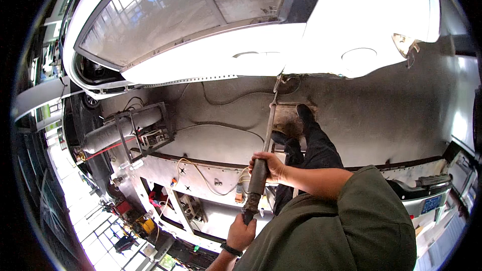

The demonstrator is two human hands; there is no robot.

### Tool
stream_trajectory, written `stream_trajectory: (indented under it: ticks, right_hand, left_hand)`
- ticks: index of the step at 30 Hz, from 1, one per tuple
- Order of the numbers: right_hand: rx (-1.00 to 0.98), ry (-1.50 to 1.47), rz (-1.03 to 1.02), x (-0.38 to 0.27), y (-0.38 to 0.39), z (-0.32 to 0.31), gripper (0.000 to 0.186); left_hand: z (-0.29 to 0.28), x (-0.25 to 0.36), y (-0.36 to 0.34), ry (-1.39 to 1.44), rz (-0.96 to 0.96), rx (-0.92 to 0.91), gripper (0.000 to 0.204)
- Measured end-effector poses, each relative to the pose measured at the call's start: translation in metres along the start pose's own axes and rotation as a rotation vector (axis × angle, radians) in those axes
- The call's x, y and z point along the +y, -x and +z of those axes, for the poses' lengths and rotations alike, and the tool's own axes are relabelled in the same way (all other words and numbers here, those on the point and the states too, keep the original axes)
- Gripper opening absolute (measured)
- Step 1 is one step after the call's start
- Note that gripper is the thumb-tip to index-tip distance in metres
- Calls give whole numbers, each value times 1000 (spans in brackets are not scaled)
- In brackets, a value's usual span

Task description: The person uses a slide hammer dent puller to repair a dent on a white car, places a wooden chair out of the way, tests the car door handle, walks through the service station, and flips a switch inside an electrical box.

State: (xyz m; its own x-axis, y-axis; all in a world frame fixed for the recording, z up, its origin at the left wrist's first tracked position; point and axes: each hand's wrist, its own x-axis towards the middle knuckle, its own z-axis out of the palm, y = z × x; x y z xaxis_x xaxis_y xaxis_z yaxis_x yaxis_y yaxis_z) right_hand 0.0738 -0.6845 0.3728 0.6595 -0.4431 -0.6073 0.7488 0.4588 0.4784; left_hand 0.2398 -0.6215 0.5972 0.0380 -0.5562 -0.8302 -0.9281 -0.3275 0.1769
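A long slide hammer (271,125) runs from my body to the white car (271,40). Its hooked far end reaches the lower edge of the car's side; how it is fastened there is too small to tell. My right hand (273,167) is wrapped round the dark cylindrical weight (257,178) on the rod. Closer to me, my left hand (242,233), with a black band at the wrist, grips the tool's rear handle (248,216).
A wooden board (288,118) lies on the floor by my feet. Cables (226,101) trail over the floor. At left stands a grey gas cylinder (125,128) in a metal frame. A pale metal bench (165,168) with an open compartment stretches behind my legs.
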Motion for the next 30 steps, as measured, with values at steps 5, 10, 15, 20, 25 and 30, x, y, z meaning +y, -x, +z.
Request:
stream_trajectory:
  ticks: [5, 10, 15, 20, 25, 30]
  right_hand:
    - [46, 87, 8, 7, -12, -1, 19]
    - [113, 171, 48, 18, -42, -16, 21]
    - [248, 274, 46, 28, -64, -29, 21]
    - [183, 266, 19, 33, -77, -50, 26]
    - [204, 230, -43, 36, -62, -46, 29]
    - [147, 375, -139, 14, -66, -46, 34]
  left_hand:
    - [-9, -8, -6, 8, -66, -37, 37]
    - [1, -72, -43, -48, -137, -234, 38]
    - [6, -99, -80, 529, -409, -536, 29]
    - [40, -136, -85, 257, -212, -294, 35]
    - [43, -116, -72, 153, -122, -166, 38]
    - [51, -125, -72, 140, -126, -134, 43]
